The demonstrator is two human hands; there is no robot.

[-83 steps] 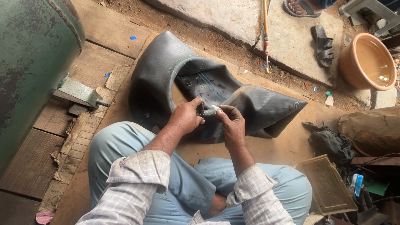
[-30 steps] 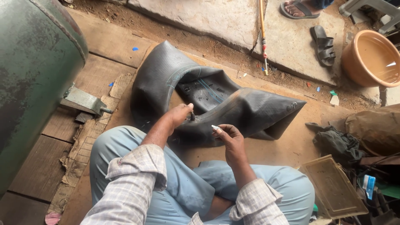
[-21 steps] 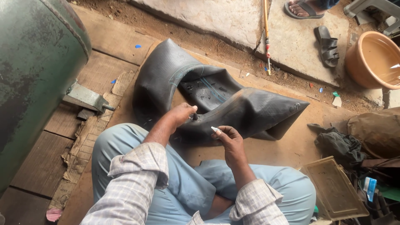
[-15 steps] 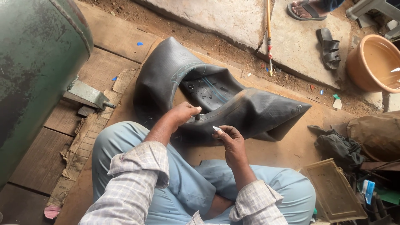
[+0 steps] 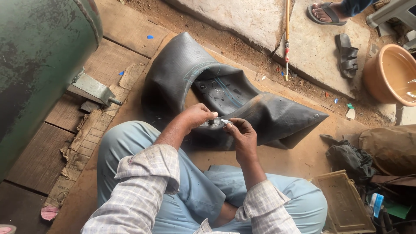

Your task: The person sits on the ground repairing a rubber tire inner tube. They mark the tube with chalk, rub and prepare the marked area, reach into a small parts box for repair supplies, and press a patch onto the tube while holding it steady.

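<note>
Both hands are working close together over a large black rubber inner tube (image 5: 242, 108) in the head view. The left hand (image 5: 197, 116) is resting knuckles-up on the tube's lower fold, fingers curled down against the rubber and pinching at a small dark spot; whether anything is gripped there cannot be told. The right hand (image 5: 242, 132) is sitting just beside it, fingers narrowly closed, pinching a small white strip (image 5: 225, 121) between thumb and forefinger, its tip pointing toward the left hand.

The inner tube is lying collapsed and folded on the brown floor directly in front of the seated person's knees, its inner face turned up and showing pale blue lines. The person is wearing light blue trousers (image 5: 195, 190) and a checked shirt with rolled cuffs.

A green metal tank (image 5: 39, 65) is standing at the left on wooden planks (image 5: 108, 56). A stone slab (image 5: 260, 21) is lying beyond the tube, with a thin stick (image 5: 286, 39), a loose black sandal (image 5: 346, 54) and another person's sandalled foot (image 5: 325, 12) on it. An orange-brown basin (image 5: 390, 73) is sitting at the right, and a shallow tray (image 5: 344, 203) is lying near the right knee.
</note>
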